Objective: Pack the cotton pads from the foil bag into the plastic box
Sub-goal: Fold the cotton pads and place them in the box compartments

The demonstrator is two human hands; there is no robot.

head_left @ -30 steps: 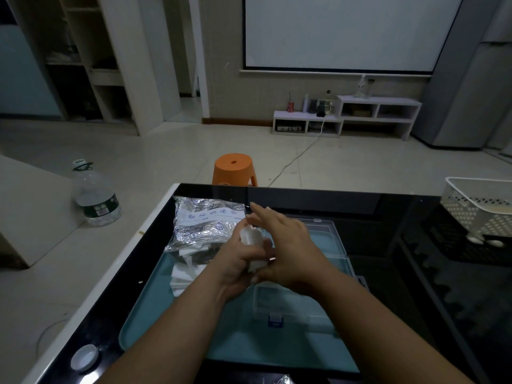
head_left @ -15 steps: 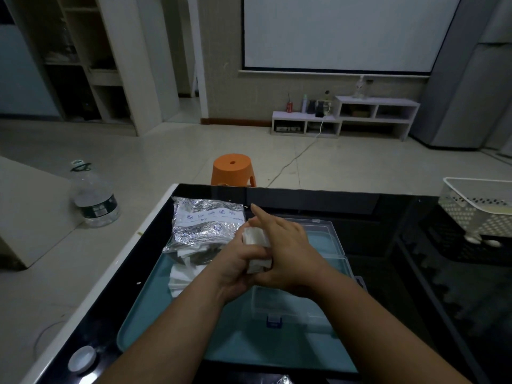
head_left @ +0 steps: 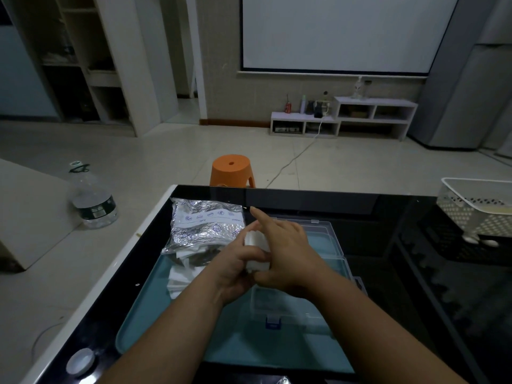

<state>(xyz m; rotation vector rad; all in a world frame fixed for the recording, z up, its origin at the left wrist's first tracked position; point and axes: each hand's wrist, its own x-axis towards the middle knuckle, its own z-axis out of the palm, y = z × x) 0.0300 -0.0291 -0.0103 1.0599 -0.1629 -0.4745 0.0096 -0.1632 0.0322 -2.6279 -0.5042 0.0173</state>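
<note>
A stack of white cotton pads (head_left: 256, 249) is held above the clear plastic box (head_left: 291, 306), which lies open on a teal tray (head_left: 155, 309). My left hand (head_left: 235, 268) grips the stack from the left and below. My right hand (head_left: 288, 253) lies against its right side, thumb under it and index finger pointing away. The box's lid (head_left: 324, 234) lies open behind the hands. The silver foil bag (head_left: 205, 225) lies at the tray's far left, with loose pads (head_left: 182, 275) spilling from its mouth.
The tray sits on a black glass table (head_left: 415, 300). A white perforated basket (head_left: 476, 209) stands at the right edge. A round white cap (head_left: 80, 361) lies at the near left corner. On the floor beyond are an orange stool (head_left: 231, 170) and a water jug (head_left: 92, 200).
Both hands stay together on the pad stack, shifting only slightly. The stack now sits a little more squared between them.
</note>
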